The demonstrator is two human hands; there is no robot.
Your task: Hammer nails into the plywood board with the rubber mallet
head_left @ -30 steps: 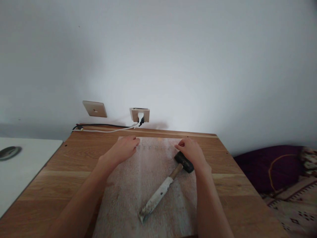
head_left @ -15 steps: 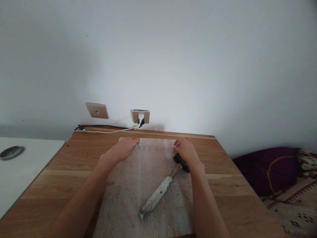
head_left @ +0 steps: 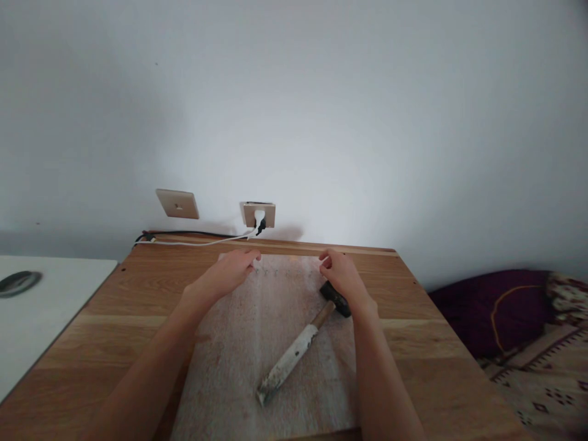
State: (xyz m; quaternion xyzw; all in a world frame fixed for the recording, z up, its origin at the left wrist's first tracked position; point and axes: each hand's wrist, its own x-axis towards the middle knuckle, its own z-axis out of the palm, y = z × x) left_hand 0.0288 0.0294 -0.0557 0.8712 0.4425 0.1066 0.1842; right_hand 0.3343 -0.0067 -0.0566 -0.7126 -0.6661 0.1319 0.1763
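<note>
A pale, whitish board point(head_left: 229, 361) lies flat on the wooden tabletop. Small thin pieces that look like nails point(head_left: 276, 272) stand in a row near its far edge; they are too small to make out well. My left hand point(head_left: 236, 266) is at the far left corner of the board, by the row's left end, thumb and forefinger apart. At the far right corner, my right hand point(head_left: 339, 269) has its fingers curved and apart. I see nothing held in either hand. A hammer point(head_left: 294, 355) with a dark head and white-wrapped handle rests diagonally on the board, its head by my right wrist.
Behind the wooden tabletop point(head_left: 114, 349) rises a white wall with a socket point(head_left: 260, 215) and a second wall plate point(head_left: 177, 203). A white cable point(head_left: 197, 244) runs along the back edge. To the left is a white surface point(head_left: 55, 318); to the right, purple fabric point(head_left: 478, 312).
The fingers of both hands have lifted slightly and spread away from the ends of the row. The hammer and board stay put; the view has shifted a little.
</note>
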